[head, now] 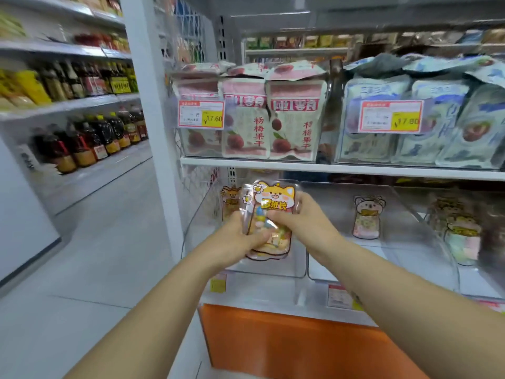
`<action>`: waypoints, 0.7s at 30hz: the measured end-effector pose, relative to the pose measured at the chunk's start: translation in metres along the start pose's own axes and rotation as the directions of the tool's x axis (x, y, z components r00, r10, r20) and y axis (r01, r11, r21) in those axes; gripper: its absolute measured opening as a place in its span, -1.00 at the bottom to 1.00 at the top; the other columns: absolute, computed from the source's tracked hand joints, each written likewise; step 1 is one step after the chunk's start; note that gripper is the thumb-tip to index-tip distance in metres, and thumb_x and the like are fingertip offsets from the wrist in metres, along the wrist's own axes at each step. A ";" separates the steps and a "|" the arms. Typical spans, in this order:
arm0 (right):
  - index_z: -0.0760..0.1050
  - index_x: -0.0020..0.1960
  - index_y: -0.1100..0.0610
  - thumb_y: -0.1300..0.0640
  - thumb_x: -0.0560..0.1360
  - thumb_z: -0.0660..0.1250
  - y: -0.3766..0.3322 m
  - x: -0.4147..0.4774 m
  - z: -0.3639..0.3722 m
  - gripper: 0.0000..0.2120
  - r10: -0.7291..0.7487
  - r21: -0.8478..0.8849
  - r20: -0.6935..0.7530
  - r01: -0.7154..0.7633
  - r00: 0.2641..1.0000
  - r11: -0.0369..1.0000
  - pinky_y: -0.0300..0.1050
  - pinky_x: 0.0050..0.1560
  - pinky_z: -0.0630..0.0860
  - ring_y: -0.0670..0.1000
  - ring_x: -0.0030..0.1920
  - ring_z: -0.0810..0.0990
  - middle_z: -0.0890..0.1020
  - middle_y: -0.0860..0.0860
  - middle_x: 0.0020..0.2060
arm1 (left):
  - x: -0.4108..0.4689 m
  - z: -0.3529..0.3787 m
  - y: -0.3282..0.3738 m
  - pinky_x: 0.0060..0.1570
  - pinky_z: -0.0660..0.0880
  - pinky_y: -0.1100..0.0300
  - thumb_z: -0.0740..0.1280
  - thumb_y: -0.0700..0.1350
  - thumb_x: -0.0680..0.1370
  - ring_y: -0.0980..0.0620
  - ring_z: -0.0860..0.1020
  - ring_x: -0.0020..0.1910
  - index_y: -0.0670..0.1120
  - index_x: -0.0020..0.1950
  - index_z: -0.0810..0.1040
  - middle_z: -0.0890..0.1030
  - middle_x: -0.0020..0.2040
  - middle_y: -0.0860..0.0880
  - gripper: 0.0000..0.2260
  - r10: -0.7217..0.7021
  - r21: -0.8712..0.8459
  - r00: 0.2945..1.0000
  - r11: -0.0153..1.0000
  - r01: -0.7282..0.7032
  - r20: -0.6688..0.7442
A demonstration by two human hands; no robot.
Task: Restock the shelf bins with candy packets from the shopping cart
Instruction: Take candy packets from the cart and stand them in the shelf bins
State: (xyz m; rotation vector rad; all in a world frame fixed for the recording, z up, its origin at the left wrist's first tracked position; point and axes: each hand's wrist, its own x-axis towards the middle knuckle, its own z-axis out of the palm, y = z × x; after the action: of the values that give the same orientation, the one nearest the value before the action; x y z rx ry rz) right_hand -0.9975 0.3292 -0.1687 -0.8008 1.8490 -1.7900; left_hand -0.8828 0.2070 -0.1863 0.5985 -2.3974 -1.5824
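Note:
A stack of clear candy packets (273,206) with a yellow cartoon dog label is held upright in front of the leftmost clear shelf bin (273,272). My left hand (240,231) grips the stack's left and lower edge. My right hand (300,217) grips its right side, with its fingers across the front. One more dog-label packet (229,201) stands at the back of that bin. The middle bin (382,250) holds a koala-label packet (367,217). The shopping cart is out of view.
A third bin on the right holds several packets (461,231). The shelf above (341,166) is packed with pink and blue dried-fruit bags. An orange base panel (287,346) runs below the bins. An aisle with bottle shelves (90,138) opens to the left.

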 end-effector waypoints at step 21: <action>0.50 0.12 0.05 -0.12 0.43 0.40 0.045 0.159 -0.010 -0.64 0.037 -0.981 0.144 0.147 0.989 -0.129 0.18 0.50 0.07 0.06 0.15 0.54 0.61 -0.02 -0.03 | 0.203 0.046 -0.072 -0.14 0.43 0.13 0.36 -0.01 0.59 -0.12 0.56 -0.03 -0.23 0.20 0.50 0.59 0.02 -0.16 -0.67 -0.168 0.448 0.978 0.870 0.205 -0.122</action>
State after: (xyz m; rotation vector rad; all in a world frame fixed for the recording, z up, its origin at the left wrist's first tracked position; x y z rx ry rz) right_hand -1.1259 0.2291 -0.2004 -1.3844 2.9360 0.2769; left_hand -1.0664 0.1312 -0.2805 0.9848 -2.7330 -1.0119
